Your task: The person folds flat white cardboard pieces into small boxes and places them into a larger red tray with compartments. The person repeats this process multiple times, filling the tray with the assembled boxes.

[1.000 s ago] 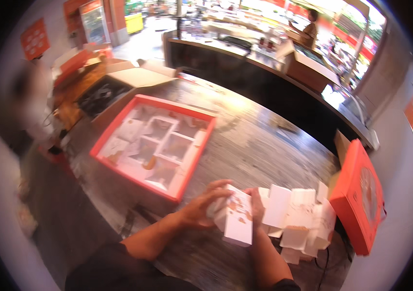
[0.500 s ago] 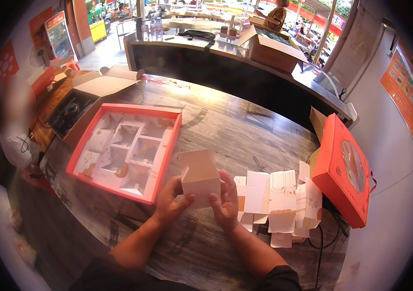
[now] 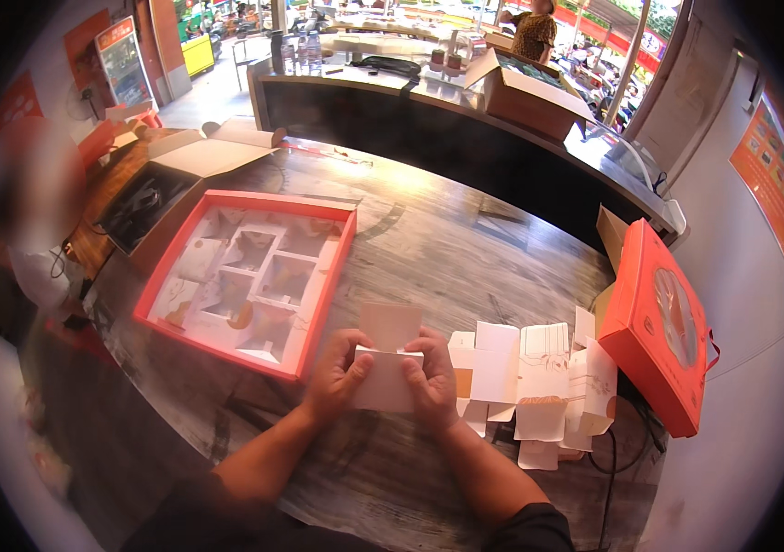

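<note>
Between my two hands is a small white carton (image 3: 385, 385) with one flap standing up at its far side. My left hand (image 3: 338, 375) grips its left side, thumb on the near face. On the right side my right hand (image 3: 432, 379) holds it the same way, fingers at the upper edge. To the left lies a red box tray (image 3: 311, 317) with small white open cartons (image 3: 254, 253) set inside. Beside my right hand several flattened printed white cartons (image 3: 539, 368) overlap in a pile.
A red lid with a clear window (image 3: 654, 317) leans at the right, near a black cable (image 3: 611, 460). An open brown box (image 3: 157, 198) stands at the far left, close to a person (image 3: 42, 267). Beyond the table runs a dark-fronted counter (image 3: 410, 133) bearing another cardboard box (image 3: 539, 97).
The carton has tilted and come lower, its near face now turned toward me. My fingers have moved to its upper edge beside the raised flap. The view has shifted slightly.
</note>
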Tool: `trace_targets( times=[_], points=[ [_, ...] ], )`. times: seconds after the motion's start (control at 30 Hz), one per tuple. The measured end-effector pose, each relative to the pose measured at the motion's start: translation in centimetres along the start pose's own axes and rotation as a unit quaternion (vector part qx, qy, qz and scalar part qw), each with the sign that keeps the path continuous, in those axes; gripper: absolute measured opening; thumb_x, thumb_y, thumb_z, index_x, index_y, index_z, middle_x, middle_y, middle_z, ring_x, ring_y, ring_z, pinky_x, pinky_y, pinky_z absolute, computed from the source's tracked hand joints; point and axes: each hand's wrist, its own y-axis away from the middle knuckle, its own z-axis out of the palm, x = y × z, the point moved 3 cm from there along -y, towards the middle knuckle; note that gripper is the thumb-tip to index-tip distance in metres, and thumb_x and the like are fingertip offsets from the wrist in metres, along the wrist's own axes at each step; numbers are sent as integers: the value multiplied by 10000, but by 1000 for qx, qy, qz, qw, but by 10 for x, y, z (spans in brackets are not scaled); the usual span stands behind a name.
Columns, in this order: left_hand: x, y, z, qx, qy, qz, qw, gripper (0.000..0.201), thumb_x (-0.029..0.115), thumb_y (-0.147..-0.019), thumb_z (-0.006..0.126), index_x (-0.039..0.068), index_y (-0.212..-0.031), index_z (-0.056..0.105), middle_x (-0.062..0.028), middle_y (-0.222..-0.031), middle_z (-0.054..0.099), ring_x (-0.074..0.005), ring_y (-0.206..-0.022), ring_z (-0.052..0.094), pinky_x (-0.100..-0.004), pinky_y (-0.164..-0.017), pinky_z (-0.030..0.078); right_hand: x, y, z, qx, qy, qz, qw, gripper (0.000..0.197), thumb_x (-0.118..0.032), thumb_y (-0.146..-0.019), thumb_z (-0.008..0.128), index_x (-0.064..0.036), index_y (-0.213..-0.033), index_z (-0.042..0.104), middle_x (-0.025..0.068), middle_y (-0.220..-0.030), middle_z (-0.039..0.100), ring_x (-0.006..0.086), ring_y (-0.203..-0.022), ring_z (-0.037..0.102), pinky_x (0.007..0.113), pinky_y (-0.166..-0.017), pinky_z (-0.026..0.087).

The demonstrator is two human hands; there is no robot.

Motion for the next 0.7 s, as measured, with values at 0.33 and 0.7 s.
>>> trace_targets(
  times=[0.33,0.7],
  points=[
    [2,-2,-1,48,-63,67,995,236,219,-1051,641,54,-1151,504,-92,-1232,579,-140,-1064,578,-287,-941,485,-13,0,11,59,-18,-2,998,302,-104,-993,675,-18,-1269,585,140,-1332,568,248,-1205,577,365,-960,533],
    [-4,0,-5,58,-4,96,994,455,194,-990,729,26,-1329,476,-206,-1446,521,-279,-1330,534,-428,-1127,433,-28,-6,9,27,168,-119,978,318,25,-942,662,-58,-1240,591,172,-1386,564,320,-1296,545,409,-1115,430]
  ],
)
